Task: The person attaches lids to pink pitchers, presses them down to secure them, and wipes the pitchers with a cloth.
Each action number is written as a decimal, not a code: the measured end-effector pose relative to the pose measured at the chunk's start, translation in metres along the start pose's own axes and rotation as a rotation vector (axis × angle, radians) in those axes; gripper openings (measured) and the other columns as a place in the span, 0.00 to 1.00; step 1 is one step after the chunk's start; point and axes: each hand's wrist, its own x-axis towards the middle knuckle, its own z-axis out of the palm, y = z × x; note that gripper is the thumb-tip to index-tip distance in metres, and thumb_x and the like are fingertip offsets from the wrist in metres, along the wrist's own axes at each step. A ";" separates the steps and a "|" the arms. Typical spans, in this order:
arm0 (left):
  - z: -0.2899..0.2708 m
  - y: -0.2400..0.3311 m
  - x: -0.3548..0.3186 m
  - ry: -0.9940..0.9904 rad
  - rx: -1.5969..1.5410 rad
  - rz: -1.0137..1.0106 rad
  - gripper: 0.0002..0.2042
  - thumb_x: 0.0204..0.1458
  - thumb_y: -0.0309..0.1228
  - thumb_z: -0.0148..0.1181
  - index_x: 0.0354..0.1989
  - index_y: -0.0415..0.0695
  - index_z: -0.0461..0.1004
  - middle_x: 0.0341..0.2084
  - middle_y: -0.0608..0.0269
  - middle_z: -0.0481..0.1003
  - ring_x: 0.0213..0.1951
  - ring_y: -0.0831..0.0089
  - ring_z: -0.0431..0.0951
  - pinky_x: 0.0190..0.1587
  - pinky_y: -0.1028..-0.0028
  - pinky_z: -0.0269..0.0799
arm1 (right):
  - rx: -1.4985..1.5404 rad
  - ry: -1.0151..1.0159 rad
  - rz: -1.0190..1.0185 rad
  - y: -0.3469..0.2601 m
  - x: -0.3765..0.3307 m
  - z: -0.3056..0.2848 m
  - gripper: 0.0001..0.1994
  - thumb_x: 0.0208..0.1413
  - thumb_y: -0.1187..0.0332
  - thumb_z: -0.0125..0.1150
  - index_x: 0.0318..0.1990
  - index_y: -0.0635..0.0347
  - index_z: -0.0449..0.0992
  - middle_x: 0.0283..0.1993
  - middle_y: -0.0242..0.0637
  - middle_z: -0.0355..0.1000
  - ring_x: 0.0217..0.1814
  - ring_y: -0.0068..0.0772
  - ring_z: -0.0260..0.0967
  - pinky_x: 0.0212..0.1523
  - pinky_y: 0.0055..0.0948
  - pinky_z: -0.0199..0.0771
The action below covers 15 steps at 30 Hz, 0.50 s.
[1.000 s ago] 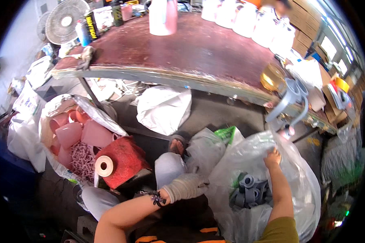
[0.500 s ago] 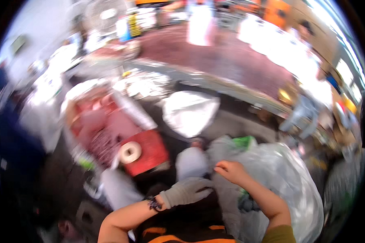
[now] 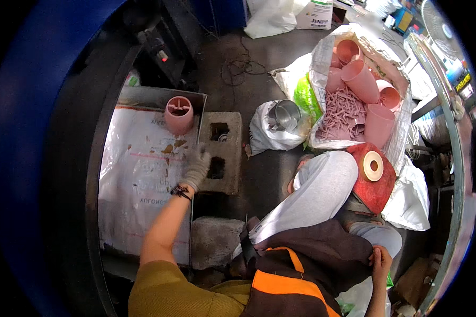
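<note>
My left hand (image 3: pixel 197 172), in a whitish glove, reaches over the edge of a plastic-covered metal tray (image 3: pixel 143 174) on the left. Its fingers are stretched out, partly smeared by motion, with nothing seen in them. Just beyond them a pink plastic cup (image 3: pixel 179 122) stands at the tray's far corner, apart from the hand; pink bars cross its mouth. My bare right hand (image 3: pixel 380 262) is at the lower right, its fingers closed on the edge of my dark brown apron (image 3: pixel 322 248) with orange trim.
A concrete block (image 3: pixel 231 153) stands beside the tray. Beyond it are a small white bag (image 3: pixel 264 132) holding a metal tin (image 3: pixel 285 115) and a large sack (image 3: pixel 322 58) of pink cups and scraps. A tape roll (image 3: pixel 373 166) lies on a red pad (image 3: pixel 382 191) by my knee.
My view has swung left from the bench to the tray. My gloved left hand has moved from my lap out over the tray's edge; my right hand is now at the apron's edge.
</note>
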 end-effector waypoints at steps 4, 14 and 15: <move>0.003 -0.030 0.123 -0.277 0.463 -0.161 0.08 0.50 0.33 0.55 0.37 0.46 0.73 0.32 0.52 0.75 0.38 0.62 0.75 0.42 0.65 0.69 | -0.098 0.091 -0.011 0.004 -0.013 0.001 0.10 0.64 0.67 0.52 0.38 0.65 0.76 0.24 0.29 0.68 0.23 0.18 0.63 0.25 0.20 0.64; 0.003 -0.105 0.140 -0.050 0.262 -0.194 0.23 0.52 0.44 0.58 0.52 0.44 0.70 0.53 0.43 0.69 0.50 0.43 0.72 0.51 0.53 0.67 | -0.297 0.303 -0.142 -0.024 -0.025 0.018 0.06 0.57 0.69 0.58 0.36 0.61 0.78 0.31 0.42 0.75 0.32 0.41 0.74 0.34 0.33 0.72; -0.010 -0.066 0.142 0.029 0.204 -0.065 0.21 0.51 0.44 0.59 0.51 0.46 0.72 0.49 0.43 0.72 0.48 0.44 0.73 0.48 0.54 0.69 | -0.266 0.273 -0.116 -0.028 -0.022 0.020 0.06 0.57 0.69 0.58 0.36 0.61 0.78 0.30 0.40 0.75 0.30 0.38 0.74 0.33 0.32 0.72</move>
